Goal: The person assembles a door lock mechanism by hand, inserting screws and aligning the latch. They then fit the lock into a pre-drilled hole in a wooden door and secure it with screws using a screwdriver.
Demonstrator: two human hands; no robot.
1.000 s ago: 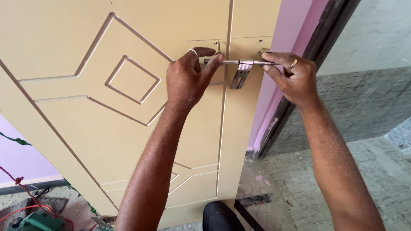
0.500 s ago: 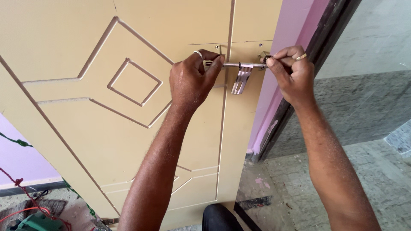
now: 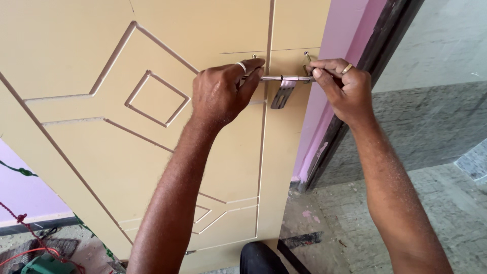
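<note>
A cream door (image 3: 101, 152) with grooved diamond lines fills the left; a pink wall (image 3: 350, 30) and dark frame (image 3: 385, 45) stand to its right, grey floor (image 3: 355, 223) below. A metal bolt (image 3: 284, 79) lies level against the door near its edge, its flat hasp hanging down. The left hand (image 3: 220, 94) pinches the bolt's left end, the right hand (image 3: 342, 86) grips its right end; nothing blocks it

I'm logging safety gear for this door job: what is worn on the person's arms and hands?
No gloves and no sleeves in view: both forearms are bare, dusted with fine pale specks. The left hand wears a silver-coloured ring, the right hand a gold-coloured ring. No watch or wristband shows.
</note>
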